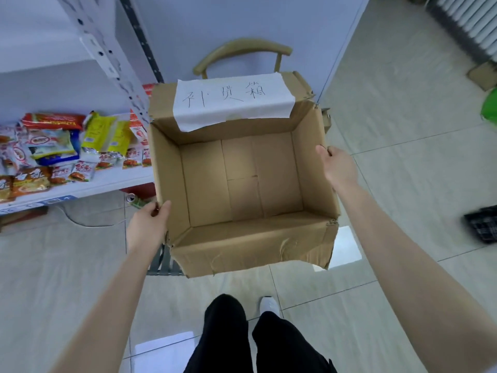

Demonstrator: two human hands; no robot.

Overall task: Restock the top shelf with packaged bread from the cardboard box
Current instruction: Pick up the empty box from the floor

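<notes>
Both hands hold the box (242, 246) up over the floor (403, 184), in front of the person; it is open at the top and tilts a little towards the camera; inside, only bare cardboard walls and the bottom flaps show.

The left hand (148, 224) pinches the left wall close to the near corner, with the thumb over the rim on the inside and the fingers curled on the outside; the right hand (338, 168) grips the right wall further along, with the thumb at the rim and the fingers wrapped round the outer face.

A white label (231, 100) with handwritten characters is stuck over the far flap and hangs a little over the opening; the near wall is creased and torn along its edges; behind the box stands a chair (242, 49), of which only the curved backrest shows.

To the left is a white shelf (94, 184) on a perforated post (102, 55); packets (67, 146) in red, yellow and orange wrappers lie on it in a loose crowd, just beside the box's left wall; whether any of them is bread I cannot tell.

Below are black trousers (226, 332) and a white shoe (269, 305); a radiator (468, 20) stands at the top right.
</notes>
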